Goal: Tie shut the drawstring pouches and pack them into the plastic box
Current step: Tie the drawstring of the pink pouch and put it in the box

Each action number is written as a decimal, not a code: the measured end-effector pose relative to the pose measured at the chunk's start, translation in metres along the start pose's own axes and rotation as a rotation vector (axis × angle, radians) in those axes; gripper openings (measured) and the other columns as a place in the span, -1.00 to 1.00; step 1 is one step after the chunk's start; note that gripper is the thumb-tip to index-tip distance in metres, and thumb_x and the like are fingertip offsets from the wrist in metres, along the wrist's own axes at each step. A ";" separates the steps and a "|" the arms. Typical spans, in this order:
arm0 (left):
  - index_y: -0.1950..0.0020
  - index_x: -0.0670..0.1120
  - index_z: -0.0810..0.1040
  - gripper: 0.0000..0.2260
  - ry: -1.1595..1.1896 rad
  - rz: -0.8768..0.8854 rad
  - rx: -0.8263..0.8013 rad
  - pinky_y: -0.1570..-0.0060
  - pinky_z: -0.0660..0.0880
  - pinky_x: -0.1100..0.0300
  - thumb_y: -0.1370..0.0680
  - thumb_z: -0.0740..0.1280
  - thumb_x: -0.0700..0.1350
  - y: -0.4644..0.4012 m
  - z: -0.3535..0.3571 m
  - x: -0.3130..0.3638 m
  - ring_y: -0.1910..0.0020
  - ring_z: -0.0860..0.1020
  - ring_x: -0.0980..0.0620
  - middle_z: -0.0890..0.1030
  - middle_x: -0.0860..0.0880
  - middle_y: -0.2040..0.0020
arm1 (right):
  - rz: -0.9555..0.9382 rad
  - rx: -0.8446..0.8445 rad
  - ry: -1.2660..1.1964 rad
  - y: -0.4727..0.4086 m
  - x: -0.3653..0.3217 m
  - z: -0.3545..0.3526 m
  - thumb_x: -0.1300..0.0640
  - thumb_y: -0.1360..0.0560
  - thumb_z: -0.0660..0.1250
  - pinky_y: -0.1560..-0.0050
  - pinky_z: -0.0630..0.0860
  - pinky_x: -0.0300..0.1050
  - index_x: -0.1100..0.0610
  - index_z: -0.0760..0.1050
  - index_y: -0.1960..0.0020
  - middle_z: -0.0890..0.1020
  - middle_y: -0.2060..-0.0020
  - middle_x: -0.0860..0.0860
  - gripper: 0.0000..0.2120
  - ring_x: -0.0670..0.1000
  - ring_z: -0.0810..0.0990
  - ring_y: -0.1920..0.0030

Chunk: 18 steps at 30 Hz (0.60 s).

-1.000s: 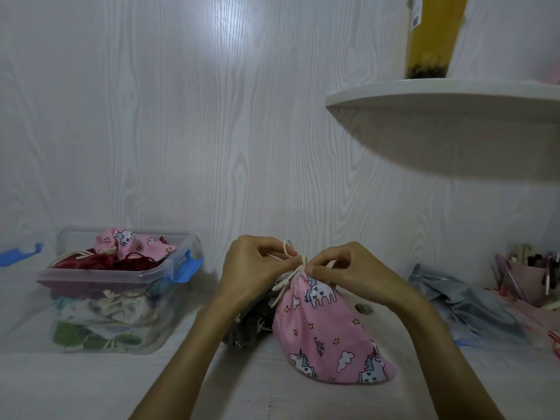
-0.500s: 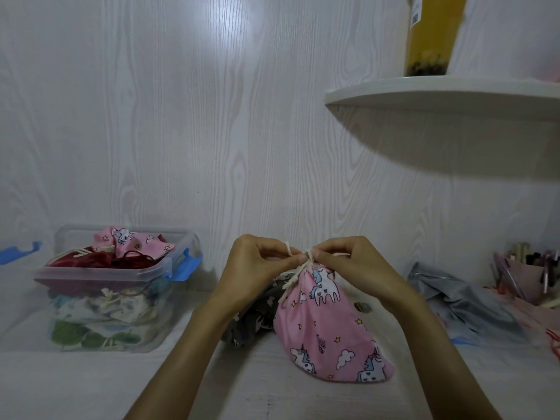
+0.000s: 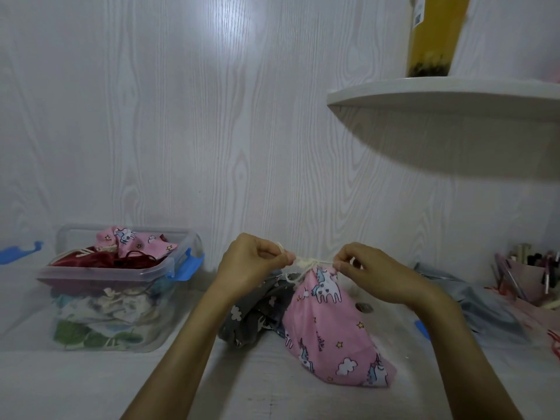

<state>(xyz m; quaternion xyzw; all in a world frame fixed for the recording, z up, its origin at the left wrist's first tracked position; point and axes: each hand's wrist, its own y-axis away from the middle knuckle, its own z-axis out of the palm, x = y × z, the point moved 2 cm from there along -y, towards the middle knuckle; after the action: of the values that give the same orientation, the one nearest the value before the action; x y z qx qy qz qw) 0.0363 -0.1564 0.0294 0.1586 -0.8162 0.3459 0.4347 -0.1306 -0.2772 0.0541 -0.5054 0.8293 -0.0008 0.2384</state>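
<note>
A: Why are the hands apart? Left hand (image 3: 251,262) and right hand (image 3: 368,269) are each pinching a cord end (image 3: 306,263), likely cinching the knot.

B: Pink pouch (image 3: 330,328) is standing on the table (image 3: 272,395), keeping its neck upward; plastic box (image 3: 181,268) is waiting left.

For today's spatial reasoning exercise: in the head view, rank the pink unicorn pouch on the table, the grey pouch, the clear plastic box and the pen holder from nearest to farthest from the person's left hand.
From the left hand:
1. Pink unicorn pouch, just right; its cord is pinched.
2. Grey pouch, below, behind the wrist.
3. Plastic box, far left.
4. Pen holder, far right edge.
</note>
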 end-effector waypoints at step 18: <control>0.04 0.09 0.56 -0.58 -0.046 0.037 0.031 0.13 0.60 0.12 -0.23 0.46 0.28 0.014 -0.014 0.033 0.20 0.65 0.15 0.66 0.15 0.11 | -0.051 -0.071 -0.314 0.018 -0.003 -0.024 0.12 -0.58 0.22 0.30 0.41 -0.45 0.06 0.53 0.08 0.63 0.20 -0.05 -0.87 -0.20 0.55 0.31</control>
<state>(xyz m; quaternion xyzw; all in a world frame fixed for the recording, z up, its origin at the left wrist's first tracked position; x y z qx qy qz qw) 0.0178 -0.1356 0.0557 0.1582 -0.8233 0.3629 0.4068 -0.1541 -0.2711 0.0718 -0.5284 0.7683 0.1011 0.3469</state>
